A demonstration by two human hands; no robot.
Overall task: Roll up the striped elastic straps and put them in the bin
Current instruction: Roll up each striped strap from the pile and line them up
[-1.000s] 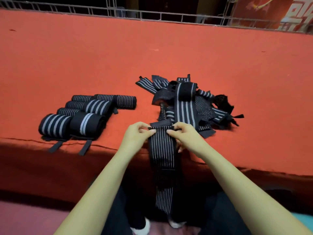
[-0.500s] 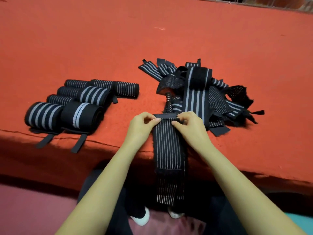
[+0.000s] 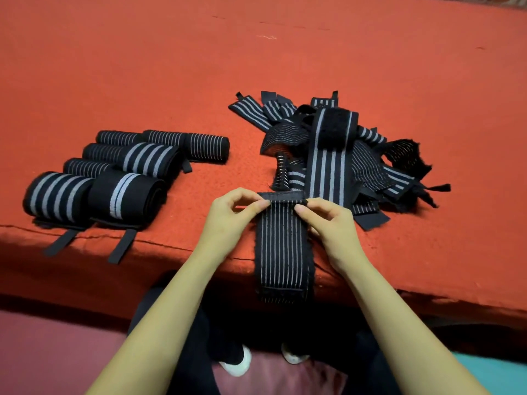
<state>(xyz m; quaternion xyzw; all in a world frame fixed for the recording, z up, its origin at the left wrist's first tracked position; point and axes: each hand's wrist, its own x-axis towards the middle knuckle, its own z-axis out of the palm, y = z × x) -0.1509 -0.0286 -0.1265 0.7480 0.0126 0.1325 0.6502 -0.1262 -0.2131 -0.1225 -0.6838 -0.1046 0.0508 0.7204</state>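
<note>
The left hand [image 3: 231, 220] and right hand [image 3: 333, 226] each use a pinch grip. Thumb and forefinger are closed on the two far corners of one black strap [image 3: 285, 246] with thin pale stripes, and the other fingers are loosely curled.

That end of the strap lies on the table [image 3: 142, 67] near its front edge. The rest runs toward the person and hangs over the edge. The strap shows a first small fold at most, so rolling seems barely begun.

Just beyond the right hand, touching the strap's far end, is a tangled pile of loose straps [image 3: 336, 155] waiting to be rolled. Well apart to the left, several rolled straps [image 3: 122, 172] lie side by side, and two have tabs drooping over the edge.

No bin is in view, so the binning appears to be undone and the rolling roughly half finished.

The table is covered in red-orange cloth, with its front edge in shadow. Below it are dark trousers, white shoes [image 3: 236, 363] and a pinkish floor [image 3: 42, 352]. Little else of the room shows.
</note>
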